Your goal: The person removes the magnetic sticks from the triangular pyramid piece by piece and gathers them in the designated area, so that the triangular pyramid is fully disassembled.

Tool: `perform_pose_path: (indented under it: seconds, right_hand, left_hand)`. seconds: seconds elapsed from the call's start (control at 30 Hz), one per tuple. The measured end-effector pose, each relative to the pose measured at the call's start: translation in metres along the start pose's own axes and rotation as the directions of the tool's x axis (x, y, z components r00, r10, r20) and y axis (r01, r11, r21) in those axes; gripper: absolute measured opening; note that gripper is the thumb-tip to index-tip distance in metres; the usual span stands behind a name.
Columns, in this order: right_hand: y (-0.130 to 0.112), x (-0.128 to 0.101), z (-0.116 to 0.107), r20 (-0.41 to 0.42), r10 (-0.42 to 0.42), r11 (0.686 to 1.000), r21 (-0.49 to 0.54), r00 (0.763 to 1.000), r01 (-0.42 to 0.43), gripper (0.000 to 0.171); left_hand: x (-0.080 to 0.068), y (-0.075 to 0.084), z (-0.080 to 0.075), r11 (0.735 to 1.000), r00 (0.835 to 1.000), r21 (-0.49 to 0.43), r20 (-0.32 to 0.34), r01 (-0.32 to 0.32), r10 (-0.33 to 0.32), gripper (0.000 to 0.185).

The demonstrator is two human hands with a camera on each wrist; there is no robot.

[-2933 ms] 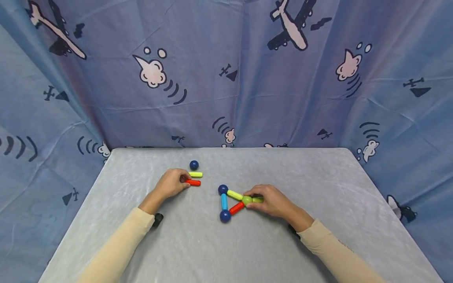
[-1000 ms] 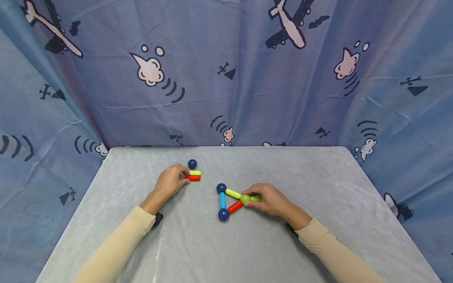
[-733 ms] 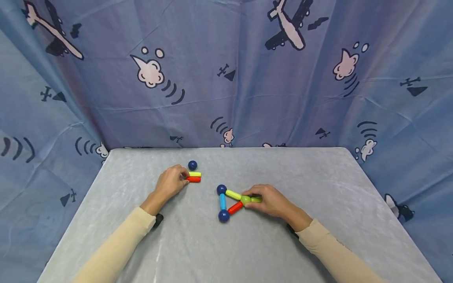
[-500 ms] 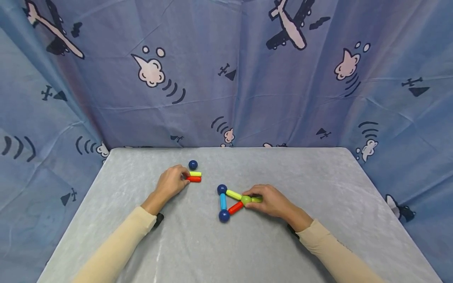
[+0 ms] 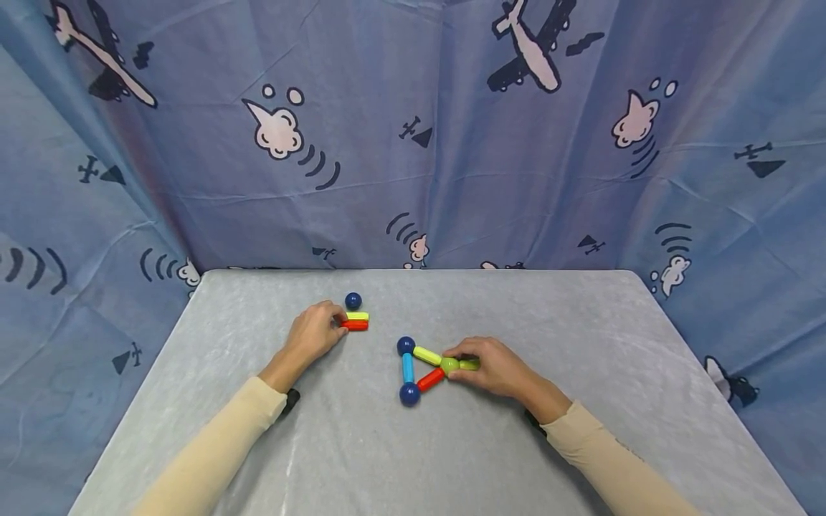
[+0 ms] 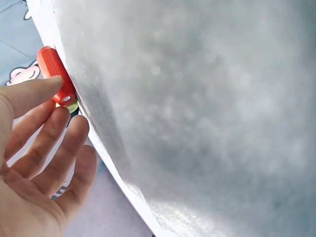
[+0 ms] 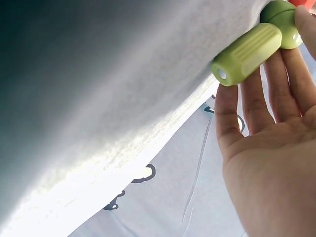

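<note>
We see the left hand (image 5: 312, 335) pinching a red stick (image 5: 357, 325) and a partly hidden yellow stick (image 5: 358, 316). The right hand (image 5: 492, 365) grips a green ball (image 5: 450, 366), its fingers covering some of it.

The dark blue balls (image 5: 409, 393) look like glossy plastic. The red rod (image 6: 52, 69) and the green ball (image 7: 287, 20) seem smooth plastic; the green rod (image 7: 247, 53) is satin and ridged along its side (a shiny, metal-looking spot (image 7: 222, 73) shows in its end). The tabletop (image 5: 516, 451) has a matt, faintly mottled, cloth-like surface; the curtain (image 5: 361, 208) is creased fabric, the sleeves (image 5: 213, 444) matt cloth.
</note>
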State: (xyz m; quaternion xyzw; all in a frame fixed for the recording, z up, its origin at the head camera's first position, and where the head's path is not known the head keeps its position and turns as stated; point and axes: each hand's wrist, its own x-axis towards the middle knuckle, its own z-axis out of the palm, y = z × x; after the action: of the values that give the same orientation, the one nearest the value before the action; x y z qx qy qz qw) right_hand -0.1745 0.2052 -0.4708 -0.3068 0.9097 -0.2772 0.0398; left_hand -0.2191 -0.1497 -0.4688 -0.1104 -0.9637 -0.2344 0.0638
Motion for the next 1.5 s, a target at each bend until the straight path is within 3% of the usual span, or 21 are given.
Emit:
perform_pose_path:
  seconds: [0.17,0.27,0.4,0.53,0.67,0.9,1.5]
  right_hand:
    - [0.0,-0.001,0.001,0.003,0.008,1.0,-0.005,1.0,-0.008,0.036]
    - [0.0,-0.002,0.001,-0.003,0.012,1.0,-0.011,1.0,-0.012,0.036]
    - [0.0,-0.002,0.0,-0.011,0.017,1.0,-0.015,1.0,-0.017,0.036]
    - [0.0,-0.001,-0.001,-0.006,0.02,1.0,-0.01,1.0,-0.02,0.036]
    - [0.0,0.001,0.0,-0.002,0.018,1.0,-0.004,1.0,-0.018,0.035]
    - [-0.001,0.002,-0.003,0.026,-0.006,0.999,-0.035,1.0,0.007,0.034]
    - [-0.035,0.049,0.016,-0.058,0.145,0.985,-0.083,0.988,-0.15,0.012]
  left_hand:
    - [-0.002,0.009,0.0,1.0,1.0,-0.026,-0.021,0.003,-0.003,0.015]
    - [-0.003,0.022,0.003,0.995,0.997,-0.066,-0.003,-0.078,0.078,0.016]
    - [-0.003,0.046,0.01,0.969,0.972,-0.142,0.093,-0.202,0.216,0.017]
    - [-0.001,0.064,0.019,0.954,0.945,-0.21,0.204,-0.214,0.256,0.023]
    - [0.0,0.071,0.027,0.949,0.93,-0.224,0.244,-0.222,0.275,0.025]
    - [-0.003,0.072,0.038,0.955,0.942,-0.225,0.23,-0.193,0.244,0.022]
    - [-0.001,0.069,0.042,0.947,0.953,-0.265,0.192,-0.179,0.234,0.021]
